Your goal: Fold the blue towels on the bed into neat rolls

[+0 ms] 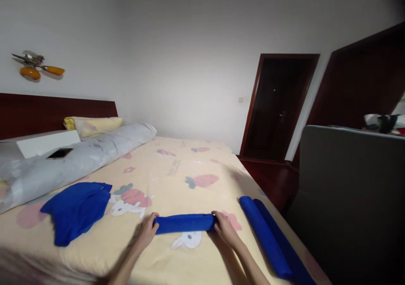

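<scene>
A strip of folded blue cloth (186, 224) stretches between my two hands, over the patterned bed sheet (171, 192). My left hand (149, 229) pinches its left end, and my right hand (225, 228) grips the right end. Left of them lies a loose, crumpled blue cloth (79, 209). Toward the bed's right edge, a blue cloth roll (265, 236) rests beside a second, darker-looking blue roll (283, 243). Whether the held strip touches the sheet I cannot tell.
A long grey wrapped bundle (95, 152) spans the bed's left side, with a phone (60, 153) on it. Behind are a white box (49, 143) and a yellow pillow (101, 127). A dark grey panel (348, 200) stands right of the bed, near a dark door (278, 108).
</scene>
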### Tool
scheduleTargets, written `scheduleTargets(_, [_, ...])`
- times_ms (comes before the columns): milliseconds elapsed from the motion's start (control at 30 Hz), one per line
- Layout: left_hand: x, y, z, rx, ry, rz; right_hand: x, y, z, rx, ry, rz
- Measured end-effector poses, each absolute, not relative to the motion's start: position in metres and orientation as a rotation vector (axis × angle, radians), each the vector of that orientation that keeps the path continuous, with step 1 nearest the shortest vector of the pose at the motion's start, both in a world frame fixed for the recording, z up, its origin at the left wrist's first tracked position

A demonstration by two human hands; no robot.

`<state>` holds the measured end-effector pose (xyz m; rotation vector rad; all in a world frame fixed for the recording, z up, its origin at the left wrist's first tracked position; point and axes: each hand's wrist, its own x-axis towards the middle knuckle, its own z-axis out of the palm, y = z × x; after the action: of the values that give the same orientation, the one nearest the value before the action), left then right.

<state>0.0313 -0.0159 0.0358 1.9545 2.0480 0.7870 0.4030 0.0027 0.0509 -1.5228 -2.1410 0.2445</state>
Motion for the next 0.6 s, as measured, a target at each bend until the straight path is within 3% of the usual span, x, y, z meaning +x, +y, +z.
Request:
scheduleTargets(100, [0.04, -0.007, 0.035, 1.957, 2.173, 0.651, 0.393, 0.016, 0.044, -1.648, -2.072, 0.136])
scheduleTargets(300, [0.053, 0.003, 0.017, 2.113, 2.237, 0.729, 0.371, 0.026, 0.034, -1.785, -1.941, -0.039])
scheduleTargets(433, [0.084, 0.008, 0.002, 2.596, 1.889, 0.899, 0.337, 0.023, 0.03, -1.479, -2.129, -0.009])
scheduleTargets(600, [0.127, 0.011, 0.0, 2.769, 1.707, 0.689, 0.301, 0.015, 0.028, -1.189, -2.406, 0.17])
